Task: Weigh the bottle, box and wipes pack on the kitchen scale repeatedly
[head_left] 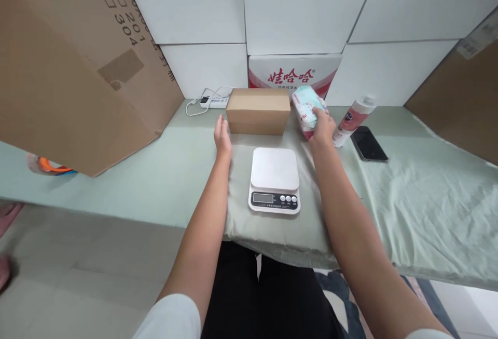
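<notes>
Lap: black trousers (268, 297) fill the bottom centre of the view, closest to the camera, between two bare forearms with white sleeve ends.
Scale: a white kitchen scale (274, 179) sits on the green cloth (420, 209) at 12 o'clock from the lap, its display and buttons facing the person, its platform bare.
Left hand: the left hand (222, 136) is open, fingers straight and together, palm turned inward, holding nothing. It stands at about 10 o'clock from the scale.
Small box: a closed brown cardboard box (258, 111) lies just beyond the scale, at 12 o'clock from it. Its left end is just beside the left hand's fingertips, at about 2 o'clock from that hand; whether they touch cannot be told.
Right hand: the right hand (322, 129) grips a soft packet, fingers curled over its lower right side.
Packet: the white, teal and pink packet (306, 108) sits tilted at 11 o'clock from the right hand, close against the small box's right end.
Bottle: a white and pink bottle (354, 118) leans at 3 o'clock from the right hand, just beside it.
Phone: a dark phone (369, 144) lies flat at 4 o'clock from the bottle.
Back wall: a red and white printed carton (293, 73) stands behind the small box; a white power strip (213, 102) lies at 9 o'clock from the box.
Left side: a large brown carton (73, 69) leans over the table edge.
</notes>
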The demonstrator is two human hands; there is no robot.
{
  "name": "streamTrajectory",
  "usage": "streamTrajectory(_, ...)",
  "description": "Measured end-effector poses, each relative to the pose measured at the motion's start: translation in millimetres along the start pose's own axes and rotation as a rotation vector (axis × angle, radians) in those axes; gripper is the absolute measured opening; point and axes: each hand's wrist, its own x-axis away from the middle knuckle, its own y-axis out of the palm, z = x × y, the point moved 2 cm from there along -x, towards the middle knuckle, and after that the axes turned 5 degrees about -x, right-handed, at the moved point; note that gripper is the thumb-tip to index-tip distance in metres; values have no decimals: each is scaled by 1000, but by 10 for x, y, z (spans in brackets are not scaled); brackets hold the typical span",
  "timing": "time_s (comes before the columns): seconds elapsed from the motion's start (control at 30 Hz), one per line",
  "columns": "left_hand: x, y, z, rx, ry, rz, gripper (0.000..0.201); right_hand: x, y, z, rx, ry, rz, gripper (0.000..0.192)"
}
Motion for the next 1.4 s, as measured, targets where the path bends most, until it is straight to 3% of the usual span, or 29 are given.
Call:
streamTrajectory(0.1, 7, 6, 17, 5, -7, -5, 68, 116, -93, -260, -171, 83, 11, 56)
streamTrajectory(0.2, 36, 19, 52, 0, 39, 17, 66, 396, -323, -630, -359, 147, -65, 54)
streamTrajectory(0.3, 145, 24, 181, -48, 252, 47, 73, 736, -560, -904, -488, 180, -215, 60)
streamTrajectory(0.37, 275, 28, 317, -68, 379, -10, 76, 933, -651, -937, -552, 250, -321, 61)
streamTrajectory(0.43, 426, 38, 458, -50, 380, -190, 79, 1079, -682, -854, -579, 322, -400, 61)
streamTrajectory(0.5, 580, 55, 581, -14, 282, -453, 87, 1165, -677, -716, -557, 322, -445, 61)
streamTrajectory(0.6, 751, 61, 717, -8, 172, -754, 100, 1215, -660, -574, -407, 170, -517, 67)
streamTrajectory(0.7, 800, 35, 784, -60, 169, -878, 109, 1225, -663, -609, -175, -58, -616, 75)
streamTrajectory(0.87, 816, -129, 735, -130, 143, -919, 123, 1231, -659, -756, 44, -363, -775, 77)
streamTrajectory(0.97, 902, -278, 622, -185, 91, -910, 128, 1253, -624, -756, 89, -444, -880, 79)
streamTrajectory(1.17, 1025, -483, 416, -204, 19, -889, 139, 1278, -617, -750, 144, -473, -986, 86)
streamTrajectory(1.4, 1019, -556, 563, -160, 47, -903, 135, 1236, -758, -705, 92, -389, -987, 110)
